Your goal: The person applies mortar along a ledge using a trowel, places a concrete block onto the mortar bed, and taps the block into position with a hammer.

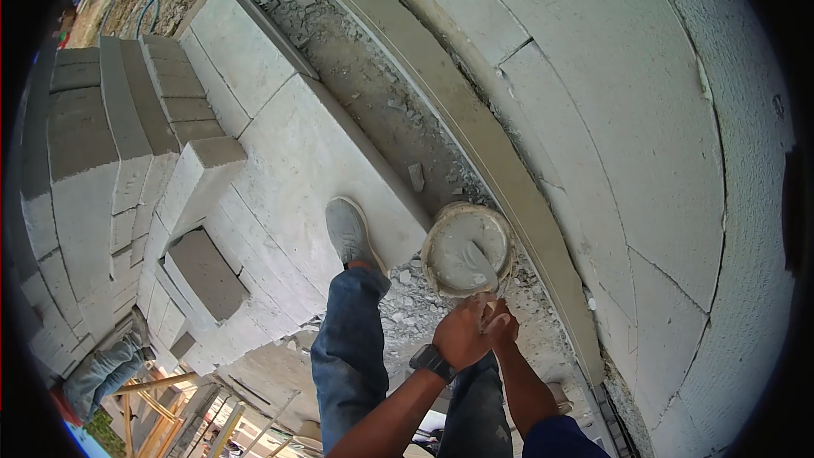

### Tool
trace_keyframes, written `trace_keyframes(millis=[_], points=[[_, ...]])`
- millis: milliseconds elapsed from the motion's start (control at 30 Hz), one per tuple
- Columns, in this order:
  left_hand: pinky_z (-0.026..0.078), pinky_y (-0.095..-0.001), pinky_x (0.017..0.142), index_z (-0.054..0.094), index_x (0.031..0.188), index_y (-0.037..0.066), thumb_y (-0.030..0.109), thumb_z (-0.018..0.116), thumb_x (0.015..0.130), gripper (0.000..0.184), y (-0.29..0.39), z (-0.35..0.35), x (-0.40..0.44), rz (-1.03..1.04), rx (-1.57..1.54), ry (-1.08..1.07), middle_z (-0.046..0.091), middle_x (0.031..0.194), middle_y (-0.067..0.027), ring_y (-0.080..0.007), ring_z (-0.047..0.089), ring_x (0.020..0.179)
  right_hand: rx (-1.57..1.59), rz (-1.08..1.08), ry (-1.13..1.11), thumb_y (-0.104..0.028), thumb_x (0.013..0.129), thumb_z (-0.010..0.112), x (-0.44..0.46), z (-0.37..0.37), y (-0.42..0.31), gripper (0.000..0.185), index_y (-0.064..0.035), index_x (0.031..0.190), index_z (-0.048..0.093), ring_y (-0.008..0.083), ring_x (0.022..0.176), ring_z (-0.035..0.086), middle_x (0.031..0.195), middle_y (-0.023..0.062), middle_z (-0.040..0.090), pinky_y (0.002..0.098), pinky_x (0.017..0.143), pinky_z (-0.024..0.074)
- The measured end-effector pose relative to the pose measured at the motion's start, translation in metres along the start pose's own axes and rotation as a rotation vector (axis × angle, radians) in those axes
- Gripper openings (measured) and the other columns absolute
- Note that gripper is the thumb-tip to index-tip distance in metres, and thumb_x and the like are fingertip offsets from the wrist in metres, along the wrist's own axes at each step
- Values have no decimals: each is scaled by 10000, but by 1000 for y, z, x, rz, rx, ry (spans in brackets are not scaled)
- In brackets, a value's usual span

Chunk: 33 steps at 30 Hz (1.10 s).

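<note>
A round bucket point(431, 265) of wet grey mortar point(449, 237) stands on the rubble between the block wall and the concrete ledge. A pale wedge shape point(480, 268), coated in mortar, lies in it and points toward my hands; I cannot tell whether it is a tool blade. At the bucket's near rim, my left hand point(462, 335), with a dark watch on its wrist, is closed. My right hand point(500, 325) presses against it from the right, fingers curled together. Something small and pale shows between the fingers, too hidden to name.
Pale blocks form a wall point(593, 110) on the right and stepped courses point(254, 178) on the left, where my grey shoe point(348, 233) rests. One loose block point(206, 276) sits among them. Broken rubble point(415, 314) lies underfoot. Another person's legs point(106, 377) show at lower left.
</note>
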State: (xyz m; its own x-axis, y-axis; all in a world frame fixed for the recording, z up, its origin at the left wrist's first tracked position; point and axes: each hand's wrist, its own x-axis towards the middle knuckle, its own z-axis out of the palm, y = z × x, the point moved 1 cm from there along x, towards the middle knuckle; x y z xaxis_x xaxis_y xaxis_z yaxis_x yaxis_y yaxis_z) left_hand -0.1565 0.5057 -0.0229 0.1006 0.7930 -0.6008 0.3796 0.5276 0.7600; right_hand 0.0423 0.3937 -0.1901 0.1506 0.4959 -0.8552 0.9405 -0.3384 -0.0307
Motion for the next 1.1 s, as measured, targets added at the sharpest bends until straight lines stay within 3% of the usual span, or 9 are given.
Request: trace_keyframes(millis=[133, 200, 267, 400, 667, 767, 933, 1100], points=[[565, -377, 723, 598, 1235, 10, 318, 712, 918, 456, 1, -2, 2, -5, -35, -18, 699, 951, -148, -285, 714, 804, 109, -14, -17, -380, 858, 691, -2, 2, 0, 474, -62, 1143, 486, 396, 992, 697, 1028, 191, 693, 508, 842, 535], [565, -376, 723, 598, 1235, 11, 316, 710, 921, 451, 3, -3, 2, 11, -47, -5, 697, 961, -151, -284, 716, 809, 255, -50, -13, -385, 872, 681, 26, 55, 37, 467, -59, 1143, 484, 393, 993, 696, 1039, 193, 694, 502, 841, 533], [566, -374, 724, 597, 1234, 14, 318, 708, 925, 447, 6, -5, 3, 17, -60, -5, 695, 969, -153, -285, 720, 816, 257, -97, 11, -389, 886, 671, 23, 57, 39, 458, -57, 1139, 482, 391, 996, 695, 1046, 194, 697, 496, 838, 532], [565, -373, 723, 599, 1224, 16, 319, 710, 927, 439, 5, -4, 4, 14, -100, 20, 690, 973, -156, -289, 722, 824, 125, -61, -32, -399, 904, 653, -7, -16, -18, 447, -61, 1136, 476, 389, 1003, 696, 1036, 189, 703, 483, 831, 532], [549, -371, 709, 603, 1208, 16, 288, 719, 916, 416, 11, -8, 5, 19, -90, -1, 687, 949, -164, -300, 694, 783, 433, -23, -63, -382, 971, 578, -19, 4, -26, 433, -69, 1240, 448, 335, 1035, 685, 1111, 188, 679, 420, 849, 533], [547, -374, 707, 603, 1206, 17, 281, 726, 908, 418, 12, -10, 7, 0, -117, 1, 687, 936, -164, -300, 693, 779, 706, -50, -90, -366, 998, 545, -21, 21, -21, 419, -66, 1270, 440, 318, 1060, 672, 1153, 185, 665, 402, 862, 531], [552, -372, 715, 604, 1197, 1, 272, 728, 908, 415, 16, -12, 7, -24, -103, -17, 692, 941, -171, -301, 702, 790, 1577, -136, -283, -339, 1043, 490, -13, 41, -11, 399, -60, 1321, 426, 290, 1101, 650, 1224, 179, 640, 372, 883, 529], [557, -365, 727, 605, 1196, -15, 262, 723, 915, 412, 20, -16, 8, -45, -137, -56, 702, 962, -180, -298, 711, 813, 1763, -167, -349, -298, 1077, 451, -5, 33, -23, 401, -53, 1390, 397, 261, 1117, 632, 1253, 174, 621, 360, 911, 532]])
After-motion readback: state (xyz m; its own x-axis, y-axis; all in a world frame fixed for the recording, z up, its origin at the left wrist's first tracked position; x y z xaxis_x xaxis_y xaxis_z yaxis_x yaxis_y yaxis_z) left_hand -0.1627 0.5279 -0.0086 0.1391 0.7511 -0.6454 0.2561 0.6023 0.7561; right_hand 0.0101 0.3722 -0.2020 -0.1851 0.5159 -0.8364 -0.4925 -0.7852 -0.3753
